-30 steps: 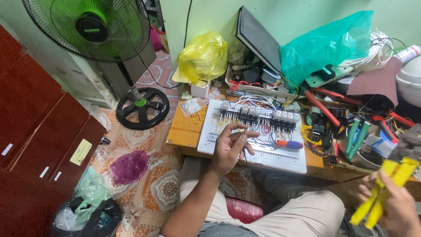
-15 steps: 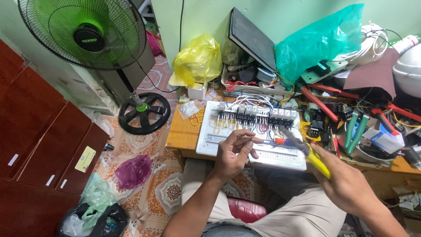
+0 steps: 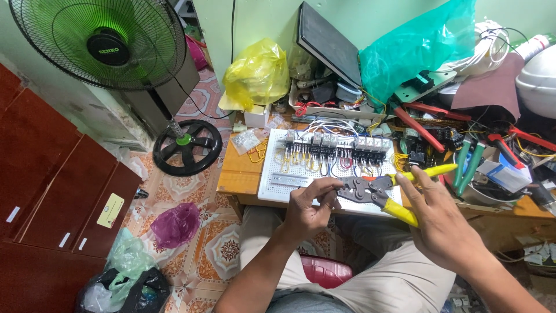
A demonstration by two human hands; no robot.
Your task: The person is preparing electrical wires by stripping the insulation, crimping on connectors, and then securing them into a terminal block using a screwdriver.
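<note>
**Two hands bring a crimping tool to a wiring board**

Seen from above, a person sits at a low wooden table [image 3: 243, 174] crowded with electrical parts. The right hand [image 3: 443, 223] holds a crimping tool [image 3: 376, 191] with yellow handles; its grip is closed around the lower handle, while the upper handle sticks out past the fingers, so the handles stand spread apart. The metal head of the tool points left, over the near edge of a white perforated board [image 3: 289, 174]. The left hand [image 3: 310, 211] meets the tool head, thumb and fingertips pinched together right at it. Whether something small sits in that pinch is too fine to tell.

The board lies flat on the table, just beyond both hands. A row of black relays [image 3: 336, 145] runs across its far half, with short yellow, blue and red wires looping below them.

To the right of the board lie red-handled and green-handled pliers [image 3: 469, 162] among tangled cables. Behind the board sit a yellow plastic bag [image 3: 258, 72], a teal plastic bag [image 3: 417, 46] and a dark flat panel [image 3: 327, 43] leaning on the wall. A green standing fan [image 3: 107, 43] stands on the patterned tile floor at left, beside dark red cabinets [image 3: 52, 185]. The person's lap, in pale trousers, fills the bottom of the view.
</note>
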